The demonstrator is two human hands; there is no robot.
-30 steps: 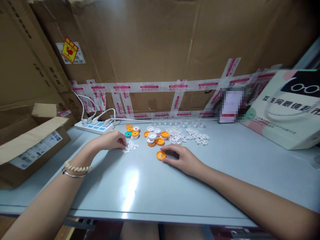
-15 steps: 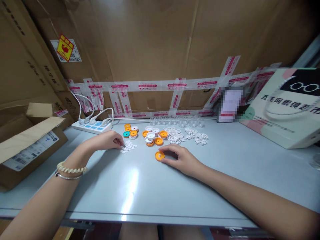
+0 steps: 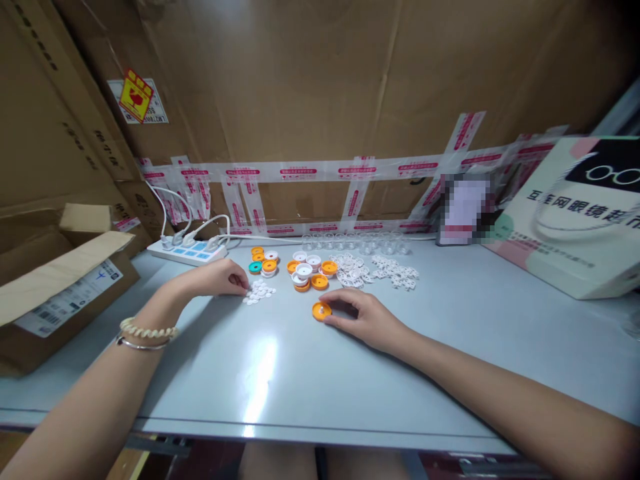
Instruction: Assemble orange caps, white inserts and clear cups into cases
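My right hand (image 3: 367,317) grips the rim of a shallow orange round cap (image 3: 321,311) between thumb and fingers, near the tabletop. A small pale piece shows at the cap's centre. At the left edge of a pile of small white discs (image 3: 260,292), my left hand (image 3: 227,277) has its fingers curled together, pointing down. Whatever is between those fingertips is hidden. Behind the hands lie a cluster of white and orange caps (image 3: 303,271) and a smaller group with a teal cap (image 3: 255,267). White flat openwork pieces (image 3: 353,272) are heaped to their right.
Clear round cups (image 3: 340,241) line the back of the table (image 3: 310,380). A white power strip (image 3: 187,252) with plugs sits at back left, beside an open carton (image 3: 70,293). A phone (image 3: 463,210) leans at the back; a printed bag (image 3: 565,220) stands at right.
The whole view has shifted slightly to the right. Both hands keep nearly the same places, the right one still on the orange cap and the left one at the white discs.
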